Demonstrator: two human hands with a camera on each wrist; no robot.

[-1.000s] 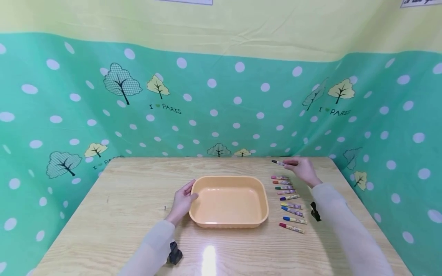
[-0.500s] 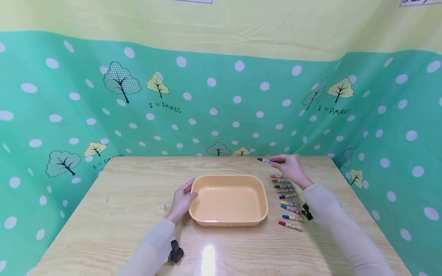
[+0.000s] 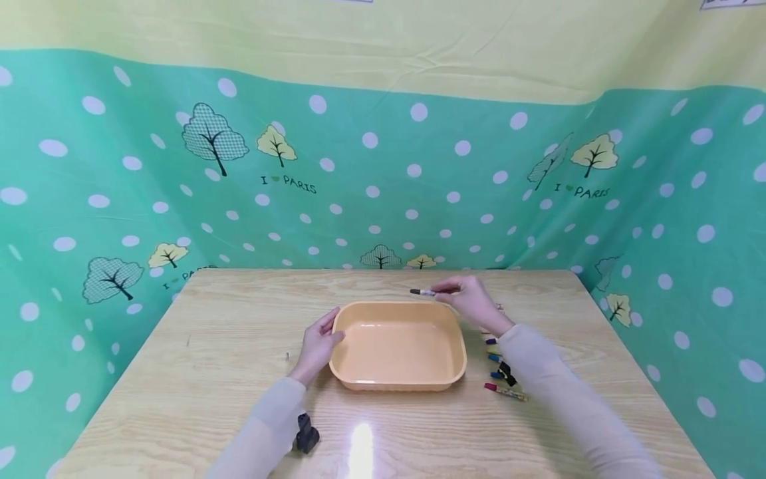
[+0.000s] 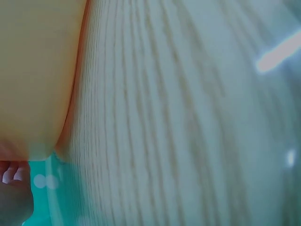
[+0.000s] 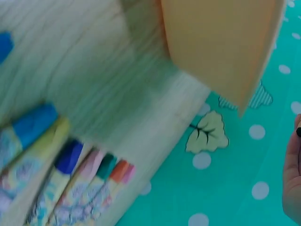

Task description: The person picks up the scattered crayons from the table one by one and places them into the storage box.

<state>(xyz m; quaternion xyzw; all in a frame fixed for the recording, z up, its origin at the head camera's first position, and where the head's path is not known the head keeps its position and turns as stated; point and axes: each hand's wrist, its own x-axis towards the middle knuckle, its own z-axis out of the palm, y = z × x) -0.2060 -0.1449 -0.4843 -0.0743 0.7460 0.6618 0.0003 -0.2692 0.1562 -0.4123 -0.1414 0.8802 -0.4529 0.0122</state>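
A shallow orange plastic basin (image 3: 397, 352) stands on the wooden table. My left hand (image 3: 317, 347) grips its left rim, thumb over the edge; the left wrist view shows only part of that hand (image 4: 15, 195) under the basin wall (image 4: 37, 75). Just beyond the basin's far right rim, my right hand (image 3: 469, 303) pinches a black-tipped crayon (image 3: 422, 292) above the table, its tip pointing left. In the right wrist view, just the edge of that hand (image 5: 292, 183) shows, at the far right.
Several paper-wrapped crayons lie in a column right of the basin, partly hidden under my right forearm; a red one (image 3: 505, 392) is nearest. The right wrist view shows a purple-tipped crayon (image 5: 68, 156) among them. A green dotted cloth (image 3: 413, 193) hangs behind the table (image 3: 239, 319).
My right hand has carried the black-tipped crayon leftward, from beyond the crayon column to just behind the basin's far rim. My left hand stays on the basin, which has not visibly moved.
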